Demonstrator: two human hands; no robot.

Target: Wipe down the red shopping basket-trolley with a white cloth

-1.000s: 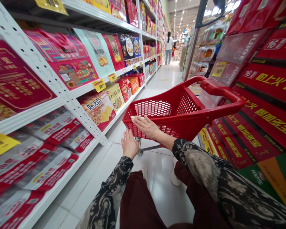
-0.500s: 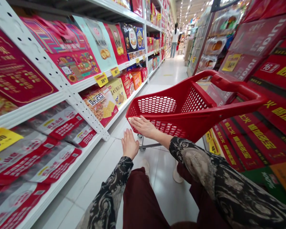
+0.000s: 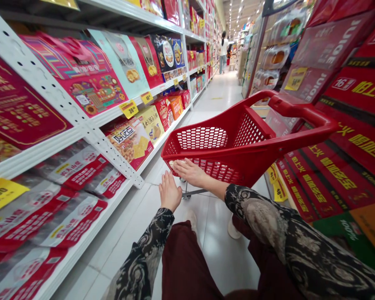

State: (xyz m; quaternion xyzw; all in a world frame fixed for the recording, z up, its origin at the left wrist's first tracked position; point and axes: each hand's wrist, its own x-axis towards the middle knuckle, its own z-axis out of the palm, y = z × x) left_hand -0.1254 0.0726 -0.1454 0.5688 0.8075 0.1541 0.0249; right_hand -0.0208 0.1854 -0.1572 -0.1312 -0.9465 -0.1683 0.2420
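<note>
My right hand (image 3: 189, 171) lies flat against the near front corner of a red plastic shopping cart (image 3: 206, 141), fingers stretched along its outer wall. At those fingertips shows a pale patch that I cannot make out. Just left of and below it, my left hand (image 3: 170, 191) is raised with outstretched fingers and its back toward me. It holds nothing visible, and whether its fingertips touch the cart I cannot tell. The cart's perforated basket stands crosswise before me, its handle (image 3: 323, 118) at the right. Below the basket, part of a wheel and frame shows.
White shelving (image 3: 81, 129) on the left carries boxed snacks (image 3: 131, 139), gift bags (image 3: 78, 79) and wrapped bottle packs (image 3: 70, 200). Stacked red drink cartons (image 3: 337, 166) line the right side. A person (image 3: 223, 52) stands far down the tiled aisle (image 3: 218, 98).
The view has shifted slightly, so the cart appears a little further left. My right hand stays on the cart's corner, and my left hand keeps nearly the same pose.
</note>
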